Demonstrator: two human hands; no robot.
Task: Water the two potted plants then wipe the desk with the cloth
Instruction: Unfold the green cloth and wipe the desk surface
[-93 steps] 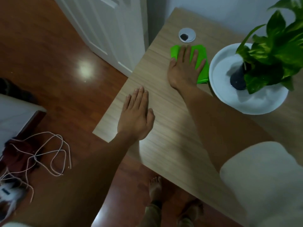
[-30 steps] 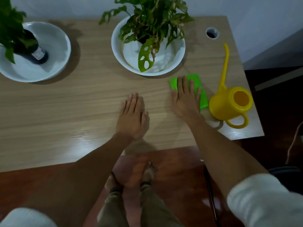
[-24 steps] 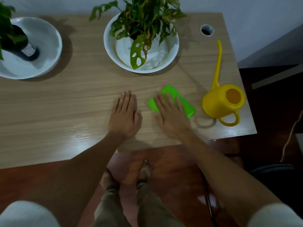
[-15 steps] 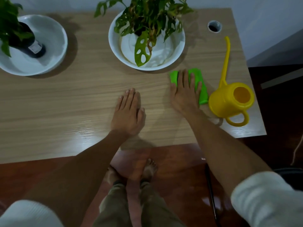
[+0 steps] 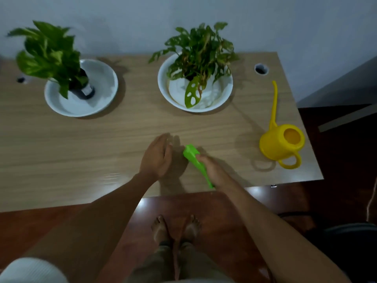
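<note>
The green cloth (image 5: 191, 155) is bunched and lifted off the wooden desk (image 5: 81, 144), with my right hand (image 5: 212, 170) closed around it near the desk's front edge. Just left of it, my left hand (image 5: 158, 157) hovers open, palm turned sideways toward the cloth, holding nothing. Two plants stand at the back in white bowls: a broad-leaved one (image 5: 81, 99) at the left and a leafier one (image 5: 194, 92) in the middle. At the right end of the desk sits a yellow watering can (image 5: 282, 141), its long spout pointing away from me.
A cable hole (image 5: 261, 68) is in the desk's far right corner, another (image 5: 20, 79) at the far left. A pale wall runs behind the desk. Dark red floor and my bare feet (image 5: 175, 227) are below the front edge; a dark chair (image 5: 346, 242) is at the lower right.
My right hand stopped pressing the cloth flat by the watering can, pulled it back toward the desk's front middle and grasped it up off the surface. My left hand lifted off the desk.
</note>
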